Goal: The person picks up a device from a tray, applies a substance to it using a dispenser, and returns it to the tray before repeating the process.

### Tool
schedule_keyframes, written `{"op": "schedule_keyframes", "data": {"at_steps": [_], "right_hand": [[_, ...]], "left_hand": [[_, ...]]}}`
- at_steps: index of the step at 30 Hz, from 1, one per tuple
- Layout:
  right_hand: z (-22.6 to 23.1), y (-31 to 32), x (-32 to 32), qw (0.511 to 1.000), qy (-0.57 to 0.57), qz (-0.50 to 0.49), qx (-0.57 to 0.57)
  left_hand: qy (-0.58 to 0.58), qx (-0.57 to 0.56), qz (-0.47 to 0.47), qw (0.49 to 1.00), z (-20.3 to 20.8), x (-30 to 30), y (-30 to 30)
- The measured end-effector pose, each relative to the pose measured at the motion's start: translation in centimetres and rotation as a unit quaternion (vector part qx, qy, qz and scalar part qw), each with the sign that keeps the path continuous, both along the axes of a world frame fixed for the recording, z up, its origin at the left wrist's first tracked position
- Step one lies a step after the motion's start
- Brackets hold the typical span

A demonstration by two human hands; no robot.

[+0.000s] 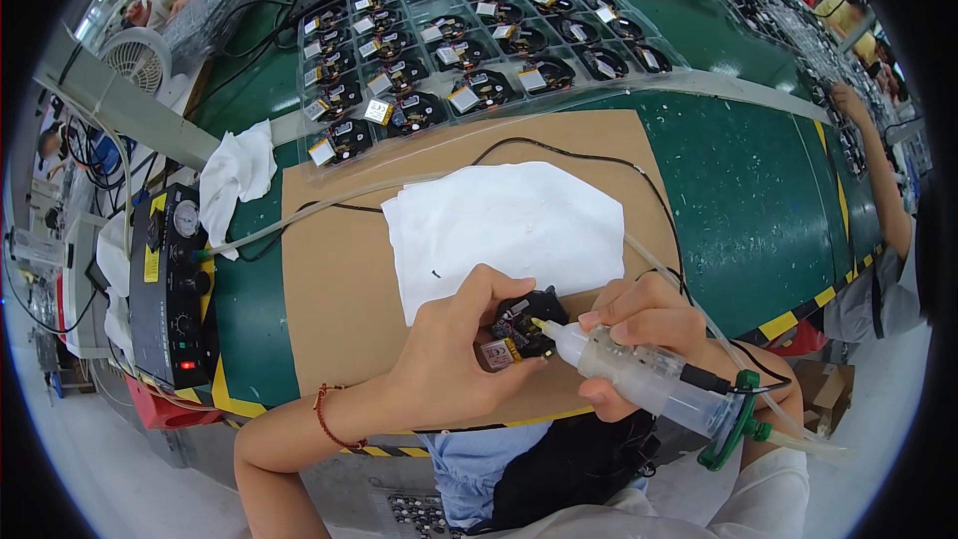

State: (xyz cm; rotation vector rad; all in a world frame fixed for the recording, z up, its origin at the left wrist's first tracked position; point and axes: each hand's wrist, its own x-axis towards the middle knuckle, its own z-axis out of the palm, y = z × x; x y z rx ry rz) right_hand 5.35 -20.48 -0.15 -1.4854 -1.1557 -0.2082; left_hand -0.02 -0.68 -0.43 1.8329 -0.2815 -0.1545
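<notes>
Syringe (649, 381), one, sits in right hand (659, 319); left hand (449, 349) holds one module (514, 321).

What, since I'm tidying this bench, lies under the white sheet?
Brown cardboard shows around the white sheet; a pale hose and black cable disappear beneath its edges. Anything fully covered is hidden.

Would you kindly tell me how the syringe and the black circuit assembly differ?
The syringe is long and translucent, whereas the circuit assembly is compact and mostly black. The right hand grips the syringe; the left hand holds the circuit assembly. Both are held, close together.
</notes>
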Motion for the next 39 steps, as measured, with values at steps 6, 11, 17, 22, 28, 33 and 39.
{"op": "schedule_keyframes", "data": {"at_steps": [6,11,17,22,28,33,39], "right_hand": [[-0.02,-0.06,0.18,1.0,0.006,0.007,0.007],[0.02,-0.05,0.28,1.0,0.002,0.004,0.014],[0.09,-0.53,0.33,1.0,0.001,0.004,-0.015],[-0.09,-0.63,0.24,1.0,0.009,0.002,-0.026],[-0.07,-0.51,0.21,1.0,0.022,-0.002,-0.016],[-0.19,-0.58,0.28,1.0,0.013,-0.008,-0.015],[-0.31,-0.65,0.25,1.0,0.013,-0.018,-0.014]], "left_hand": [[0.039,-0.005,-0.006,0.999,0.37,0.08,0.09],[0.059,-0.026,-0.003,0.998,0.42,0.07,0.07],[0.076,-0.027,0.0,0.997,0.85,0.07,0.07],[0.067,-0.029,0.0,0.997,0.37,0.05,0.1],[0.068,-0.036,-0.002,0.997,0.52,0.11,0.08],[0.064,-0.026,0.002,0.998,0.61,0.13,0.08],[0.072,-0.024,0.006,0.997,0.88,0.09,0.0]]}}
